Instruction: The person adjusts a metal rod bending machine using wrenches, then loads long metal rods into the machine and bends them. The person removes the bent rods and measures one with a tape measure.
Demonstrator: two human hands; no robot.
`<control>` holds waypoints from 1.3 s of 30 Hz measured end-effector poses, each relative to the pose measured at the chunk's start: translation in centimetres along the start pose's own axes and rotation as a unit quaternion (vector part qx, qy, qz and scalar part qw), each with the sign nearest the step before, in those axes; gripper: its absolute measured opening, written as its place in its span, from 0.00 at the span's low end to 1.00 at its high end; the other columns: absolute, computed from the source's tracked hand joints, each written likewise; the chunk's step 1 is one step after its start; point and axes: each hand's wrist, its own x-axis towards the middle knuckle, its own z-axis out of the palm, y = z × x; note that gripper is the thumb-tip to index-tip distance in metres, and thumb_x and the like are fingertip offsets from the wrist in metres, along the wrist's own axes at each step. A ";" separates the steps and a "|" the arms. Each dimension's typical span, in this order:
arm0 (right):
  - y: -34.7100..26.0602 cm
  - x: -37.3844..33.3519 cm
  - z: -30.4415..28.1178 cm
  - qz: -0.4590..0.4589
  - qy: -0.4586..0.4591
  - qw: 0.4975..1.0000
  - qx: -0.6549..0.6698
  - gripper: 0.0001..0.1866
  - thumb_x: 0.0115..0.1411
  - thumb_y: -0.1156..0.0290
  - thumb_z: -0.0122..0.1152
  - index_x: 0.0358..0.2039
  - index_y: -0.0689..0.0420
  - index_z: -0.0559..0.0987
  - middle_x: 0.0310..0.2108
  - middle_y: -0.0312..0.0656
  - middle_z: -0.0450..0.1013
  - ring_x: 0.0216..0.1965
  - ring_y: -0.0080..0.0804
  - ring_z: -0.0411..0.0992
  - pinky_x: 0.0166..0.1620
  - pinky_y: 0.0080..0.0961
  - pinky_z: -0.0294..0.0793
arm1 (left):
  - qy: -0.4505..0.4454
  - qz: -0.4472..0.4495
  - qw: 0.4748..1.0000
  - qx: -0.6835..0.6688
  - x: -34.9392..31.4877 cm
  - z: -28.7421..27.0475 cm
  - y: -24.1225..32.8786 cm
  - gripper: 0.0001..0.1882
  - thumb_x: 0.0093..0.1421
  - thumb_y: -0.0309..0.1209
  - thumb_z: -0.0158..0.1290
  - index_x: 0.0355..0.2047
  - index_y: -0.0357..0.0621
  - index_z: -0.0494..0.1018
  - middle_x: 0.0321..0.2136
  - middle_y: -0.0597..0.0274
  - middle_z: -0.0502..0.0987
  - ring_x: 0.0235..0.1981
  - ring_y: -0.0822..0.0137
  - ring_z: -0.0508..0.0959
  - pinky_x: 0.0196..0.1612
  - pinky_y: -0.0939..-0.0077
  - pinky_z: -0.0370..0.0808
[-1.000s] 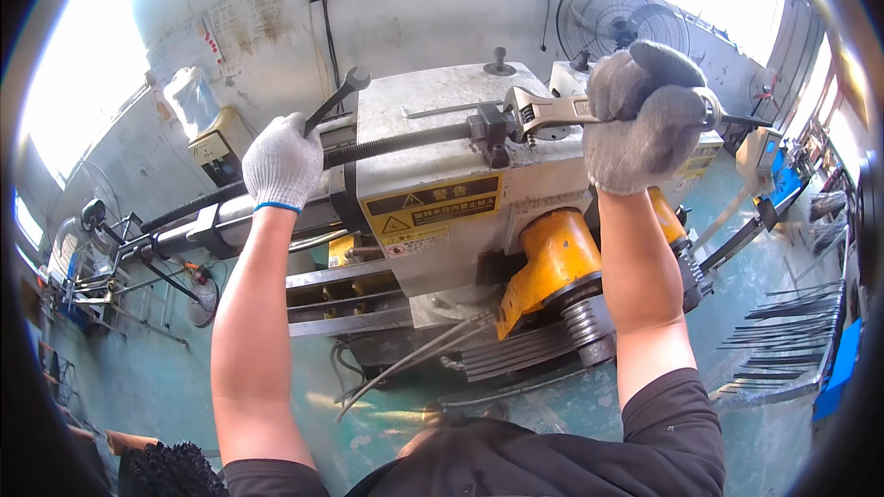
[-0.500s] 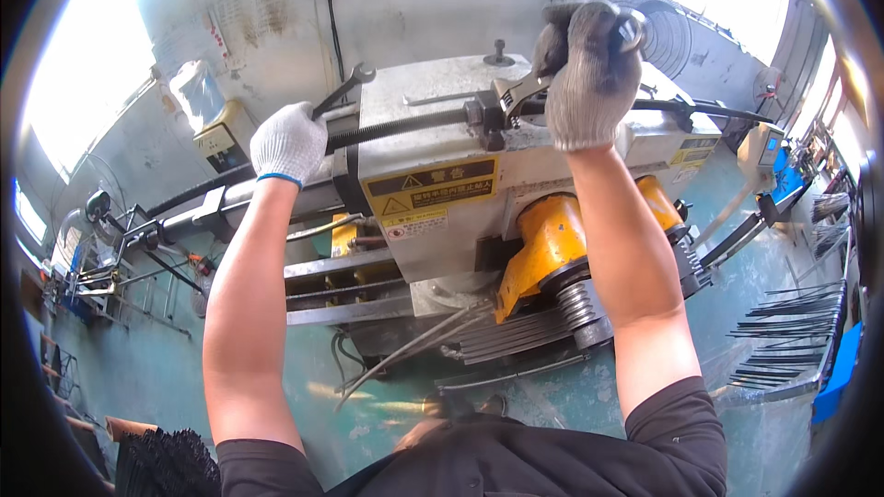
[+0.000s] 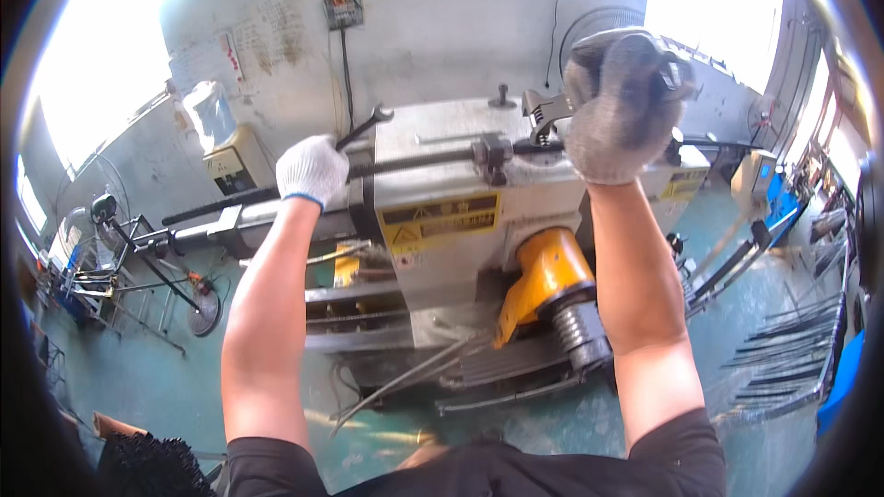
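Note:
A grey knitted glove covers my right hand (image 3: 619, 115), which is closed on an adjustable wrench (image 3: 549, 114). The wrench's jaws are up and to the right of a dark nut (image 3: 494, 155) on a long threaded rod (image 3: 419, 162), apart from the nut. In a white glove, my left hand (image 3: 313, 171) is closed around an open-end wrench (image 3: 363, 128), whose head sticks out above the fingers. That hand also lies over the rod; whether it grips the rod too is hidden. The rod runs along the top of a light grey machine housing (image 3: 437, 262).
An orange machine part (image 3: 549, 271) with a spring-like coil (image 3: 578, 331) projects from the housing's front. Thin dark rods lie on a rack (image 3: 792, 350) at right. A fan (image 3: 603, 23) stands by the back wall, and a cream-coloured box (image 3: 238, 158) is behind my left hand.
My right hand and the adjustable wrench have moved away from the nut, up and to the right. My left hand keeps its hold on the open-end wrench. The whole view has shifted slightly.

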 end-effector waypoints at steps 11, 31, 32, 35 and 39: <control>5.7 -2.4 8.3 0.109 -0.474 0.847 -0.215 0.21 0.75 0.47 0.61 0.46 0.54 0.86 0.36 0.54 0.84 0.38 0.58 0.82 0.46 0.48 0.82 | 0.023 -0.024 0.999 0.012 -1.1 -1.4 0.5 0.17 0.67 0.46 0.57 0.42 0.50 0.89 0.40 0.48 0.88 0.45 0.43 0.87 0.51 0.51 0.83; 1.1 -9.7 14.8 0.193 -0.589 0.731 -0.284 0.23 0.70 0.58 0.70 0.58 0.60 0.85 0.54 0.54 0.85 0.53 0.46 0.84 0.61 0.39 0.82 | -0.083 -0.089 0.691 -0.713 -4.7 -6.1 -7.2 0.11 0.75 0.33 0.56 0.45 0.37 0.82 0.33 0.61 0.81 0.34 0.67 0.78 0.40 0.72 0.76; -0.7 -9.8 15.0 0.183 -0.589 0.736 -0.279 0.23 0.70 0.58 0.70 0.58 0.60 0.85 0.53 0.53 0.85 0.52 0.46 0.85 0.60 0.39 0.82 | -0.109 -0.118 0.687 -0.708 -6.9 -7.5 -8.6 0.11 0.76 0.32 0.56 0.42 0.36 0.82 0.32 0.64 0.80 0.32 0.70 0.76 0.39 0.74 0.75; -4.7 -10.3 17.8 0.201 -0.587 0.742 -0.252 0.21 0.70 0.61 0.71 0.57 0.59 0.85 0.50 0.47 0.86 0.49 0.36 0.84 0.58 0.32 0.81 | -0.094 -0.127 0.773 -0.614 -13.2 -8.5 -13.8 0.22 0.75 0.48 0.57 0.44 0.40 0.86 0.35 0.57 0.89 0.35 0.63 0.88 0.41 0.68 0.82; -7.7 -11.7 24.8 0.184 -0.598 0.759 -0.182 0.21 0.69 0.59 0.72 0.55 0.60 0.85 0.48 0.46 0.86 0.48 0.36 0.84 0.57 0.32 0.82 | -0.117 -0.359 0.657 -0.652 -23.2 -7.8 -18.1 0.19 0.77 0.46 0.59 0.38 0.42 0.83 0.29 0.64 0.83 0.26 0.74 0.79 0.29 0.77 0.72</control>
